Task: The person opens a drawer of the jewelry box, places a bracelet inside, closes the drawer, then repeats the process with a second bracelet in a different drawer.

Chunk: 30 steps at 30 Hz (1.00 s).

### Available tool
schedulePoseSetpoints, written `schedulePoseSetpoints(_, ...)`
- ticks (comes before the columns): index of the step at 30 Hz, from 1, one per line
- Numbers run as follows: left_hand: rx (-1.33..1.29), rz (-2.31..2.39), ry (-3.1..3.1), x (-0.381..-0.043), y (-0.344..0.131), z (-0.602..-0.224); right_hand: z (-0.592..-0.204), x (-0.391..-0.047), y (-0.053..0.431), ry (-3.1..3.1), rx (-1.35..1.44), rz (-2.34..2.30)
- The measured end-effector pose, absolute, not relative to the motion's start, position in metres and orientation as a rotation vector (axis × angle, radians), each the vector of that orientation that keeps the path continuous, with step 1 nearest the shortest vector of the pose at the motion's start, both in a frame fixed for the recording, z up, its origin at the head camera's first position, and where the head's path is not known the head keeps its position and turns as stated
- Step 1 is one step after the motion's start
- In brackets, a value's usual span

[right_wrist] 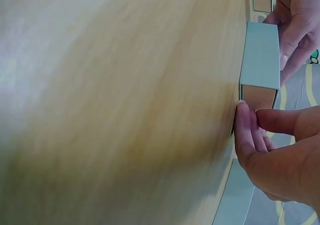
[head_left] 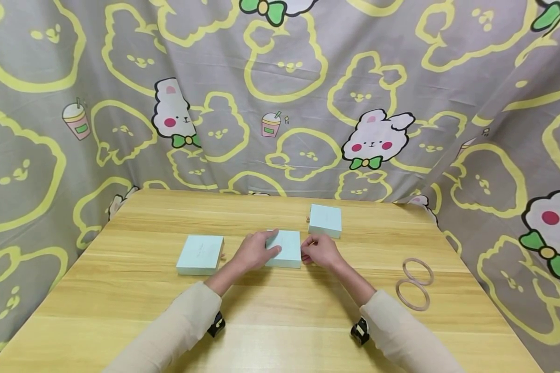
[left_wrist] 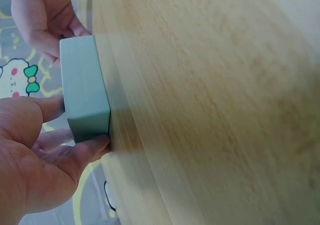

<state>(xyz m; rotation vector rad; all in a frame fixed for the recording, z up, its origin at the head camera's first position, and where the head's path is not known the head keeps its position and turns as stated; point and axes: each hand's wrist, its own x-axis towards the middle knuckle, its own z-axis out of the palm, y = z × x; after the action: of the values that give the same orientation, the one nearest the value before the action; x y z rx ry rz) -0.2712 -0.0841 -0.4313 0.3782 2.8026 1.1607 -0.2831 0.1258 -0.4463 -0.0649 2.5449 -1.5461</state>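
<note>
Right at the fingertips, a pinch is formed by the right hand (head_left: 321, 250) at the pinkish drawer front (right_wrist: 259, 96) of the middle box (head_left: 287, 248); a pull tab seems to be gripped there, though it is mostly covered. The opposite end is clasped by the left hand (head_left: 256, 251), thumb and fingers curled round it, presumably so that the sleeve is steadied against any tug. The box is held flat on the table (head_left: 284, 321), between its neighbours. Farther out, the left box (head_left: 199, 253) is set with its tab facing right, the far box (head_left: 325, 218) with its tab facing left. Two rings (head_left: 413, 281) are laid touching at the right, apparently set aside within reach.
</note>
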Motion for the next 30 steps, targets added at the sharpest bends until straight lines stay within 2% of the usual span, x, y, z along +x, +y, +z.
schedulePoseSetpoints(30, 0.395, 1.121, 2.800, -0.2721, -0.0855, -0.4332, -0.4490, -0.2852, 0.1341, 2.542, -0.018, -1.542)
